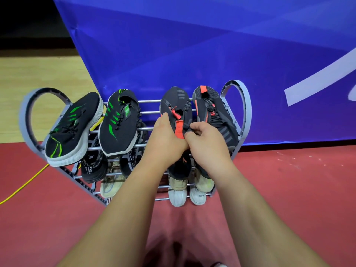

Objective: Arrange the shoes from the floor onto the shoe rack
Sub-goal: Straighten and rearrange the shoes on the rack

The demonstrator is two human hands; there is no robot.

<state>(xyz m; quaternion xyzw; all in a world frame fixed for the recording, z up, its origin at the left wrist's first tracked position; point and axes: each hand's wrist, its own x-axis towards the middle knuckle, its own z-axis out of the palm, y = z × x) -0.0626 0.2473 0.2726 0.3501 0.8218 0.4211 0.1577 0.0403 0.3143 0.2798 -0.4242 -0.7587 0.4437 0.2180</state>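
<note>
A grey tube shoe rack (243, 105) stands against a blue banner. On its top tier lie two black shoes with green stripes (74, 128) (119, 122) at the left, and two black shoes with orange accents at the right. My left hand (165, 139) and my right hand (207, 141) both grip the heel end of the left black-and-orange shoe (176, 105), around its orange pull tab. Its mate (213, 112) lies just to the right, untouched. Lower tiers hold black, beige and white shoes, partly hidden by my arms.
The blue banner (192, 54) rises right behind the rack. A yellow cable (25, 185) runs across the red floor (289, 180) at the left. Wooden flooring (38, 74) lies beyond the rack's left end. White shoe toes (178, 196) stick out at the bottom tier.
</note>
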